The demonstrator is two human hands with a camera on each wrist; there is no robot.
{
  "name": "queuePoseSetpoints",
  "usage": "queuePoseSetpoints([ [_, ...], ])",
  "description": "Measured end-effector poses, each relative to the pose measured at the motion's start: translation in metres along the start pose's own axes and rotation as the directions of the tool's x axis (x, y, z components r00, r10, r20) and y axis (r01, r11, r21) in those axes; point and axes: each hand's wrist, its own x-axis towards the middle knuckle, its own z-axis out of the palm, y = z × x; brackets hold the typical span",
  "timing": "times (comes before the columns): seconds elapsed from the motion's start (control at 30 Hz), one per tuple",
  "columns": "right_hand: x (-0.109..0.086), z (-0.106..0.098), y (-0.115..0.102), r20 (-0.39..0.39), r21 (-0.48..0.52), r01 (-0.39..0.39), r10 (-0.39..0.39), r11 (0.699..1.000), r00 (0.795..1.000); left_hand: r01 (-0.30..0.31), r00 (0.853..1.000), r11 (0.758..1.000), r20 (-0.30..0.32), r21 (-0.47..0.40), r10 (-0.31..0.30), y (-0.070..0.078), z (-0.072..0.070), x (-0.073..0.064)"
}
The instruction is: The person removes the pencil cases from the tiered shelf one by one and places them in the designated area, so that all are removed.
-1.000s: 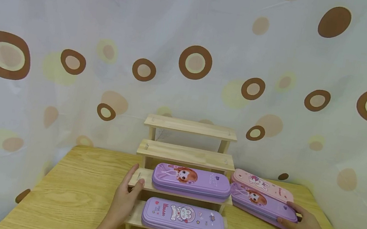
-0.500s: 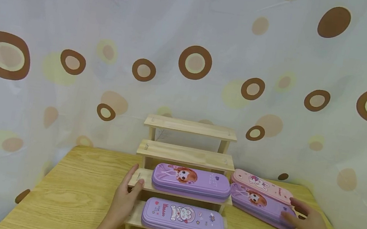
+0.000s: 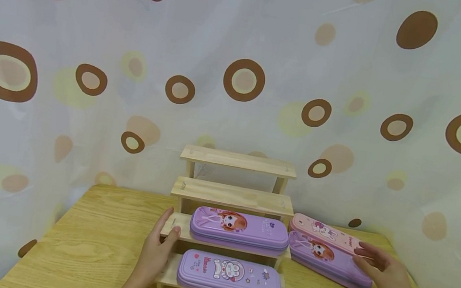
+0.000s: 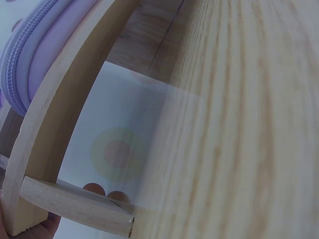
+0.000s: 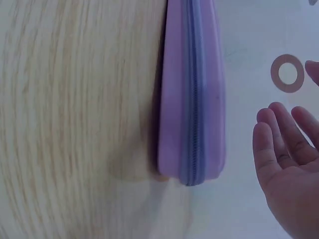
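Observation:
My left hand [image 3: 155, 251] holds the left end of a wooden step rack [image 3: 234, 194], thumb on top of the second-lowest step. In the left wrist view a bit of that hand [image 4: 47, 229] shows at the step's end. A purple pencil case with a red-haired doll [image 3: 240, 229] lies on that step. The lowest step bears a lilac rabbit pencil case [image 3: 234, 277]. To the right, another doll pencil case [image 3: 328, 263] lies against a pink rabbit one [image 3: 328, 234]. My right hand [image 3: 392, 282] hovers by their right ends; the right wrist view shows its fingers [image 5: 294, 139] spread loosely, apart from the zipped case.
Two upper steps of the rack, the top one [image 3: 239, 161] included, bear nothing. The rack stands on a wood-grain table [image 3: 98, 233]. A pale curtain with brown rings [image 3: 251, 29] hangs close behind and along both sides.
My right hand has let go of the right end of the purple doll case and risen slightly off it. The left hand keeps its hold on the rack.

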Motion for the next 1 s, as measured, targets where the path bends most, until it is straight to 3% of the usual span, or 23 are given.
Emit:
queuePoseSetpoints([
  [0.23,0.000,0.007,-0.022,0.001,-0.017,0.062,-0.062,0.998,0.998,-0.004,1.000,1.000,0.004,0.000,0.004,0.000,0.000,0.000],
  [0.53,-0.001,0.016,-0.046,0.043,0.069,0.137,-0.140,0.988,0.989,-0.001,1.000,1.000,0.001,0.002,0.001,-0.001,-0.001,0.000],
  [0.77,0.000,0.025,-0.060,0.051,0.185,0.201,-0.214,0.962,0.976,-0.001,1.000,1.000,-0.003,0.001,0.001,-0.002,-0.001,0.000],
  [1.0,-0.001,0.032,-0.077,0.075,0.240,0.233,-0.257,0.942,0.963,-0.005,1.000,1.000,0.000,-0.001,0.005,-0.002,0.000,0.001],
])
